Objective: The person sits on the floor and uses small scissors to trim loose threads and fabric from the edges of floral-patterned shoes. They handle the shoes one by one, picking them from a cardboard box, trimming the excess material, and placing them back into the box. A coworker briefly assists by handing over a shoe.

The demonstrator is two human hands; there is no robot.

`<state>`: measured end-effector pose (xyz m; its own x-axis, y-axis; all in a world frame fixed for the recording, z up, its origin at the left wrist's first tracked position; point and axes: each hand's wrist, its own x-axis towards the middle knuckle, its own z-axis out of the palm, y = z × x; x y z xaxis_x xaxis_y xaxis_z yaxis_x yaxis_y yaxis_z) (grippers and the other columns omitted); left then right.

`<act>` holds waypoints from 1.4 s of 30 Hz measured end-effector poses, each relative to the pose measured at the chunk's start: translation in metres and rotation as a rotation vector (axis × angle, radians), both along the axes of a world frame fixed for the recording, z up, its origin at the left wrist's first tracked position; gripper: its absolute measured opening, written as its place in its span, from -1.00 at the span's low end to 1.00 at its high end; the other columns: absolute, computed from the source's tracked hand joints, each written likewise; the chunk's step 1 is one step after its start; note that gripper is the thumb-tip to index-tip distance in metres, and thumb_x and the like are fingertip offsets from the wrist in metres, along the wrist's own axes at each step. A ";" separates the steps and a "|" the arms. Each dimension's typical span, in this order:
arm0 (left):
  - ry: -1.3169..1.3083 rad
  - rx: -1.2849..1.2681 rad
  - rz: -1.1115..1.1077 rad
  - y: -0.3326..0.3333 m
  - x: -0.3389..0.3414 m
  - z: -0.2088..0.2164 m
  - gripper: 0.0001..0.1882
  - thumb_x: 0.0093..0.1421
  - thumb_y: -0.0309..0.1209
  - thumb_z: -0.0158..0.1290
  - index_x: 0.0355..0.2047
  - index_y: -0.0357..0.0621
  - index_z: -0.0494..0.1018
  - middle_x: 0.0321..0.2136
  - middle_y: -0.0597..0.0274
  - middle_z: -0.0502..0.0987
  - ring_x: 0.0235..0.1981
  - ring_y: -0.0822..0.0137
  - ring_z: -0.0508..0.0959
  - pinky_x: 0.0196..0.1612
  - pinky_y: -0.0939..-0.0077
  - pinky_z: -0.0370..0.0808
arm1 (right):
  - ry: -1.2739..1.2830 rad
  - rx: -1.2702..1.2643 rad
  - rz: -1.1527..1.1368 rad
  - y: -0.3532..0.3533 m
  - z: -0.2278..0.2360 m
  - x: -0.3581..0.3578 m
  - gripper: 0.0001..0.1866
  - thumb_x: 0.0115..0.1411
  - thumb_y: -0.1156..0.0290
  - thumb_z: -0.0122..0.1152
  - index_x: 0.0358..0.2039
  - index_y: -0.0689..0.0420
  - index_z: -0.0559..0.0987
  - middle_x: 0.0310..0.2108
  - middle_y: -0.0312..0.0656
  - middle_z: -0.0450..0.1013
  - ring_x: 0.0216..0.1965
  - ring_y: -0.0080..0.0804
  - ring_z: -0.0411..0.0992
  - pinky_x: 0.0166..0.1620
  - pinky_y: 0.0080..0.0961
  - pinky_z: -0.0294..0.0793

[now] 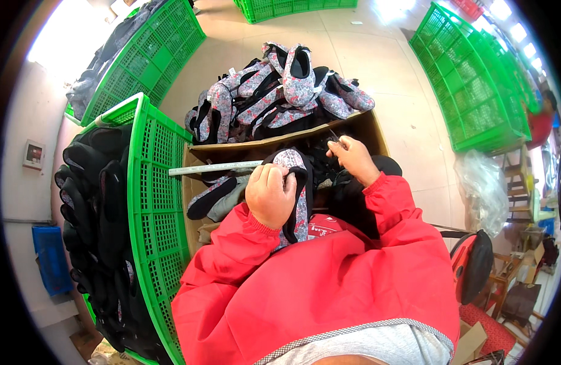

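My left hand (271, 193) is closed on the black edge of a floral fabric shoe (289, 159), which stands toe away from me over my lap. To its right my raised right hand (355, 159) is closed, thumb and fingers pinched together. A thin dark tip shows by its fingers, too small to name. Past both hands lies a heap of grey and pink floral shoes (299, 76) with black linings, behind the cardboard edge (250, 149) of an open box. A pale flat strip (216, 168) reaches from a green crate to my left hand.
Close on my left stands a green crate (153, 201) packed with black-soled shoes (101, 188). Another green crate (149, 58) stands beyond it. Green crates (469, 85) are at the far right, near clear plastic wrap (484, 191). A black and red round seat (474, 267) is beside me.
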<state>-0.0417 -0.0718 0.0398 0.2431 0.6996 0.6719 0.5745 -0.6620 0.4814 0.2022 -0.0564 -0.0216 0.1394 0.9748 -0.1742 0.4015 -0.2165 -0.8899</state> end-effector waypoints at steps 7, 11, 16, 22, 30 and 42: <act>0.017 0.018 -0.014 -0.001 0.001 -0.001 -0.74 -0.16 -0.63 0.23 -0.47 -0.19 0.39 -0.49 0.10 0.49 -0.41 0.05 0.51 -0.30 0.26 0.46 | 0.043 -0.075 0.257 -0.011 0.056 0.001 -0.60 0.33 0.11 0.13 -0.09 0.20 0.37 -0.39 -0.21 0.53 -0.26 -0.54 0.44 -0.19 -0.50 0.42; 0.007 0.051 -0.026 -0.001 0.002 -0.001 -0.73 -0.15 -0.66 0.24 -0.46 -0.19 0.38 -0.50 0.09 0.49 -0.44 0.04 0.50 -0.36 0.25 0.45 | 0.225 -0.097 0.503 -0.013 0.084 -0.014 -0.70 0.41 0.19 -0.01 -0.19 0.20 0.43 -0.40 -0.25 0.53 -0.32 -0.56 0.46 -0.17 -0.55 0.41; 0.003 0.076 -0.041 -0.002 0.003 0.001 -0.72 -0.15 -0.68 0.25 -0.45 -0.21 0.38 -0.49 0.08 0.50 -0.44 0.03 0.50 -0.36 0.24 0.45 | 0.229 -0.100 0.657 -0.005 0.083 -0.015 -0.79 0.38 0.30 0.08 -0.27 0.20 0.47 -0.42 -0.33 0.48 -0.31 -0.65 0.42 -0.21 -0.60 0.40; 0.019 0.078 -0.050 -0.002 0.002 0.000 -0.72 -0.14 -0.67 0.25 -0.45 -0.21 0.39 -0.47 0.07 0.51 -0.43 0.03 0.51 -0.34 0.24 0.45 | 0.099 -0.111 0.696 0.002 0.093 -0.016 -0.79 0.37 0.29 0.10 -0.28 0.19 0.48 -0.46 -0.32 0.49 -0.38 -0.64 0.41 -0.25 -0.61 0.39; 0.028 0.089 -0.042 -0.002 0.002 0.000 -0.81 -0.08 -0.59 0.21 -0.46 -0.18 0.43 -0.49 0.14 0.50 -0.42 0.10 0.52 -0.31 0.27 0.45 | 0.138 -0.081 0.692 0.004 0.095 -0.022 -0.85 0.35 0.35 0.11 -0.28 0.17 0.48 -0.47 -0.35 0.47 -0.41 -0.67 0.37 -0.30 -0.63 0.36; -0.038 0.112 -0.121 -0.010 0.003 0.001 -0.74 -0.14 -0.65 0.24 -0.46 -0.20 0.39 -0.48 0.08 0.51 -0.41 0.03 0.53 -0.35 0.24 0.47 | 0.150 0.056 0.051 0.012 0.021 -0.047 -0.57 0.15 0.21 0.34 -0.09 0.25 0.55 -0.30 -0.13 0.55 -0.41 -0.49 0.50 -0.26 -0.53 0.48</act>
